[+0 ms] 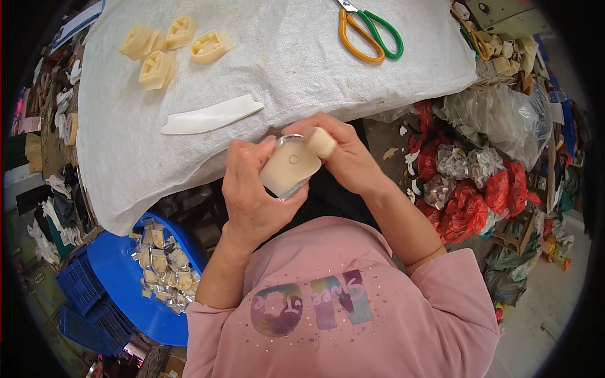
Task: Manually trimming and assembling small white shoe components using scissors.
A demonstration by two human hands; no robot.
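Note:
My left hand [247, 186] is wrapped round a cream shoe heel [291, 169] with a shiny silvery edge, its flat face with a small round mark turned up. Against the heel's upper right side, my right hand [345, 151] is closed with bent fingers. A blunt beige tip [320, 142] shows at its thumb; I cannot tell whether it is a wrapping or a separate piece. Both hands are just off the near edge of the table. Closest to them on the white cloth lies a flat white strip [213, 115] with a notched end.
Several hollow cream heel blocks [157, 69] sit on the white-covered table [283, 69], far left. Scissors [368, 34] with orange and green handles lie far right. A blue basin [116, 283] full of silvery-edged pieces stands lower left. Red plastic bags [466, 211] crowd the right floor.

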